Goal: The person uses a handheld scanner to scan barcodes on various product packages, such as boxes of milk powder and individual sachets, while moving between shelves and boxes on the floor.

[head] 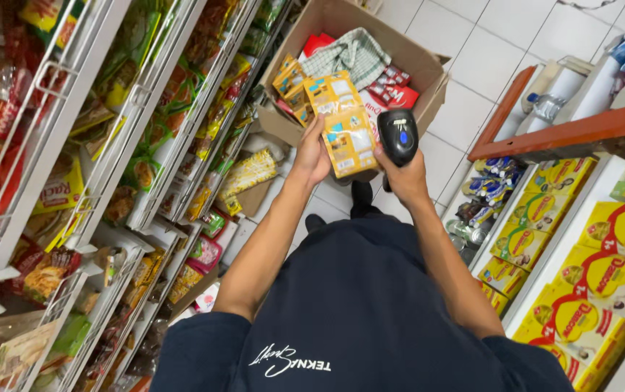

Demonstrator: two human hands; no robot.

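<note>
Two hands are working in front of the person's chest, one on each item. The left hand (312,156) is pinching a strip of yellow sachets (343,123) at its lower left edge, fingers curled round the edge and thumb pressing on the face, so the strip is standing up flat toward the camera. It is probably being held that way to show its printed side to the scanner. The right hand (403,178) is wrapping tight round the grip of a black handheld scanner (398,136), fingers pressed together round the handle; the scanner head is sitting just beside the strip's right edge, nearly touching it, likely tilting toward the pack.

The strip is hanging in the air over the near rim of an open cardboard box (428,101) on the tiled floor (472,43). The box is holding more yellow sachets, red packs and a folded checked cloth (352,52), seemingly stock being pulled from it one at a time.

Wire shelves (72,138) full of snack bags are running along the left of the aisle. On the right, a lower shelf (545,276) is carrying rows of yellow-and-red cartons (603,272), with a red-edged shelf above.
</note>
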